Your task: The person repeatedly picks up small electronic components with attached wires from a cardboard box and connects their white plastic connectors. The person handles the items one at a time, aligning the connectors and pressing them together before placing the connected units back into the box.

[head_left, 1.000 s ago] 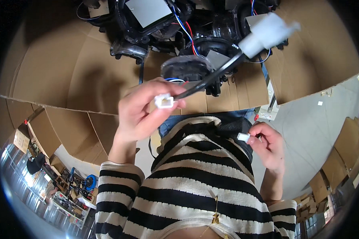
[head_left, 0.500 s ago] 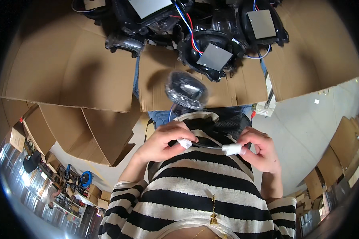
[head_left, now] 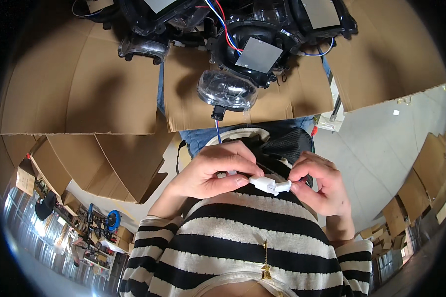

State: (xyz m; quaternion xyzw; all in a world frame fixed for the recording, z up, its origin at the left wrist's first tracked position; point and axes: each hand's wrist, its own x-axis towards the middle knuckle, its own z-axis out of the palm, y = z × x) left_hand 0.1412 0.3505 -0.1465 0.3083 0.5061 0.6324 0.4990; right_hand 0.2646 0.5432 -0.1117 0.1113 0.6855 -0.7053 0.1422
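My left hand is closed in a pinch on a white plastic wire connector in front of my striped top. The thumb and index finger of my right hand pinch a smaller white piece, which touches the connector's right end at an angle. Whether the two are joined, I cannot tell. Beyond my left hand, a clear-lensed lamp in plastic wrap lies by the cardboard edge. Its blue, white and red wires run down behind that hand, where they go out of sight.
Several black lamp housings with silver metal plates and loose wires lie piled on the cardboard ahead. Open cardboard flaps hang at the left. More boxes stand on the grey floor at the right.
The two white pieces, apart before, are now together between my hands. My left hand has moved slightly right. The wrapped lamp has turned and shifted up, showing its wires.
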